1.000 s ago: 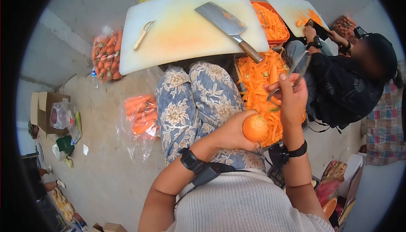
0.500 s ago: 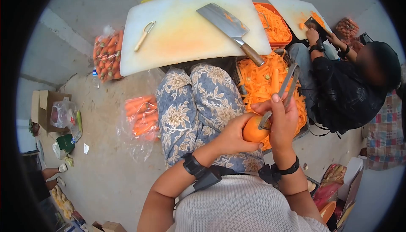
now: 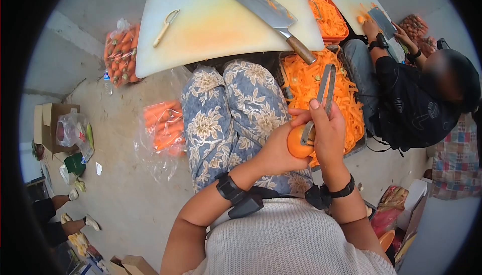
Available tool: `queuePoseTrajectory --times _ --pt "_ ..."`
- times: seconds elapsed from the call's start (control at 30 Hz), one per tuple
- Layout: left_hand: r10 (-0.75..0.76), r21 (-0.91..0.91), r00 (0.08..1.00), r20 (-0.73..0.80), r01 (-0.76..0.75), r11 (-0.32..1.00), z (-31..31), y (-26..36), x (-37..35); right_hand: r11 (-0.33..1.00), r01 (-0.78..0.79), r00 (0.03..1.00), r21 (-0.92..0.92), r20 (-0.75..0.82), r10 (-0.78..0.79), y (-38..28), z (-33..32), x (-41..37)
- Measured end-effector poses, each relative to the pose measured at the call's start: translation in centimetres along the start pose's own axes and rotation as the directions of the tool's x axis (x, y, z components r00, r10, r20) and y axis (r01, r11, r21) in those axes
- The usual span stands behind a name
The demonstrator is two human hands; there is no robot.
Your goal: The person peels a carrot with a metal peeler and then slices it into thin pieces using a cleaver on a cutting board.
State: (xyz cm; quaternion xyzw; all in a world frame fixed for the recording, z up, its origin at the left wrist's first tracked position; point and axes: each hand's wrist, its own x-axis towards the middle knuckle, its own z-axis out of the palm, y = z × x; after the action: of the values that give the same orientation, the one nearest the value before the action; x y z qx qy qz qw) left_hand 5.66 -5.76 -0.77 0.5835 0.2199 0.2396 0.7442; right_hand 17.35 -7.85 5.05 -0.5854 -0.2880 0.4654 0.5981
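A large white cutting board (image 3: pixel 216 24) lies beyond the fingers of both hands, farther from the body and mostly to their left. The heap of orange shavings (image 3: pixel 346 99) sits just beyond and to the right of the right fingers, in a dark tray. Well to the left of the left fingers, an open plastic bag of carrots (image 3: pixel 164 127) lies on the floor. The cleaver (image 3: pixel 266 10) rests flat on the board, its handle pointing back toward the right fingers. The right hand (image 3: pixel 329 137) is closed around the metal peeler (image 3: pixel 328 84), one end sticking up past the fingertips, the other at the round orange vegetable (image 3: pixel 296 148). That vegetable, smallest of all, is in the left hand (image 3: pixel 273 149), whose fingers are curled partly closed around it, just beside the right fingers.
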Motion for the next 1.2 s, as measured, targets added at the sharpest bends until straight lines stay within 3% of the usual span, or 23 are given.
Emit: queuePoseTrajectory --times 0.1,0.3,0.4,0.63,0.83,1.1,1.2 --pt "0.040 -0.051 0.997 -0.061 -0.044 0.998 0.2 -0.3 0.0 0.999 -0.045 0.998 0.001 0.034 0.045 0.1 -0.1 0.3" --pt "0.018 -0.131 0.999 -0.044 -0.024 0.991 0.5 -0.3 -0.4 0.997 -0.080 0.991 -0.007 0.105 0.080 0.5 -0.8 0.8" --pt "0.017 -0.058 1.000 -0.021 -0.018 0.998 0.4 -0.7 -0.6 0.995 -0.091 0.988 0.044 0.128 0.085 0.6 -0.9 1.0" --pt "0.048 -0.088 0.999 -0.014 -0.049 0.995 0.3 -0.4 -0.7 0.989 -0.145 0.960 -0.003 0.242 0.141 0.3 -1.3 1.3" --pt "0.090 -0.009 0.995 0.039 -0.090 0.996 0.2 -0.9 -0.6 0.984 -0.175 0.936 -0.042 0.303 0.180 0.3 -1.6 1.5" --pt "0.038 -0.098 0.992 0.122 -0.026 0.995 0.0 -0.5 -0.8 0.974 -0.215 0.932 -0.074 0.282 0.227 -0.2 -1.6 1.2" --pt "-0.007 -0.073 0.978 0.208 0.022 0.997 -0.5 -0.8 -1.0 0.956 -0.214 0.894 -0.202 0.355 0.275 -0.7 -1.5 1.4"
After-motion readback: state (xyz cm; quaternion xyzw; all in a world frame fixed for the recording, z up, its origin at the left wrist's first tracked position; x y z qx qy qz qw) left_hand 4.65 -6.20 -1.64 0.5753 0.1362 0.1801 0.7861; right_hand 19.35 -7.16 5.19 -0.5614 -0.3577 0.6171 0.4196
